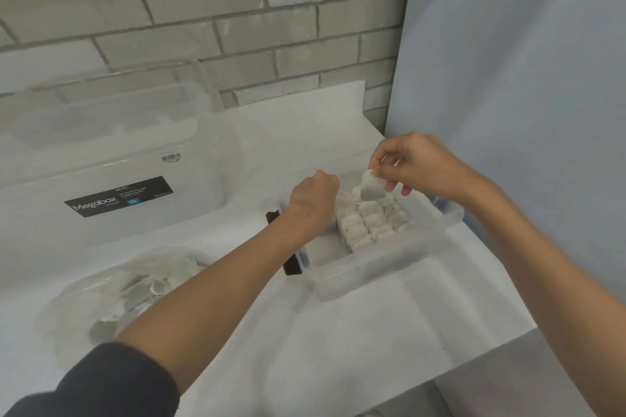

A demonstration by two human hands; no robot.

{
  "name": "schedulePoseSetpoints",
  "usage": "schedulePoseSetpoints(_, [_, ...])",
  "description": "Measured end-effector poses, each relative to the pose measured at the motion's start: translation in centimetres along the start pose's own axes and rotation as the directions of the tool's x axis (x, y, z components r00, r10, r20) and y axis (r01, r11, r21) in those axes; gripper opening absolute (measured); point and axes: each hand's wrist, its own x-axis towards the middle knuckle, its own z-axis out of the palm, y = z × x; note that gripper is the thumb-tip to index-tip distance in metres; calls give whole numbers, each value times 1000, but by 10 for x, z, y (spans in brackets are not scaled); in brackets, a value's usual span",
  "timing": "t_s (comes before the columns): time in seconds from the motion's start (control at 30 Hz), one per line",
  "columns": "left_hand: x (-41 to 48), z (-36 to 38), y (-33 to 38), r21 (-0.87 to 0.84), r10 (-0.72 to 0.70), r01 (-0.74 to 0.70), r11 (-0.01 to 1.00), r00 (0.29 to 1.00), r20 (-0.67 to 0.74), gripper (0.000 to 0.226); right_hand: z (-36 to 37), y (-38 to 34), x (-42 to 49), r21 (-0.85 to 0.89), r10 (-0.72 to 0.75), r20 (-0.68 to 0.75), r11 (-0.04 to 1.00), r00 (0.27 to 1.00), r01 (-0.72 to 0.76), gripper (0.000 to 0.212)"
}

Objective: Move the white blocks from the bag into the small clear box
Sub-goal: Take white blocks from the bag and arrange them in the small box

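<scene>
A small clear box (379, 267) stands on the white table, its far half packed with several white blocks (372, 220) in rows. My right hand (416, 164) hovers over the box's far end and pinches one white block (372, 187) by its top corner, just above the rows. My left hand (313, 198) reaches over the box's left rim with curled fingers; what they hold, if anything, is hidden. A crumpled clear bag (118, 291) with more white blocks lies at the lower left.
A large clear bin with a black Megabox label (118, 196) stands at the left against the brick wall. A dark brown object (288, 261) lies along the small box's left side. A pale blue panel (525, 112) borders the table's right edge.
</scene>
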Motion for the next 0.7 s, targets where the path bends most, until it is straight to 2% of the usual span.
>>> schedulePoseSetpoints(0.13, [2, 0, -1, 94, -7, 12, 996, 999, -52, 38, 3, -3, 7, -53, -42, 46, 998, 998, 44, 8])
schedulePoseSetpoints(0.23, [3, -9, -7, 98, -36, 43, 994, 997, -75, 35, 7, -10, 13, -74, -78, 99, 994, 992, 85, 7])
schedulePoseSetpoints(0.43, [-15, -50, -32, -78, -113, 97, 992, 964, -242, 29, 36, -26, 32, -151, -105, 266, 977, 958, 149, 9])
schedulePoseSetpoints(0.53, [-28, -64, -48, -156, -164, 118, 981, 929, -330, 23, 60, -28, 43, -266, -80, 348, 947, 934, 180, 11])
schedulePoseSetpoints(0.63, [-40, -68, -62, -215, -210, 139, 967, 911, -355, 19, 81, -24, 48, -463, -51, 339, 860, 939, 214, 10])
schedulePoseSetpoints(0.7, [-46, -66, -70, -235, -222, 143, 961, 908, -356, 18, 90, -19, 49, -514, -53, 324, 829, 944, 223, 14])
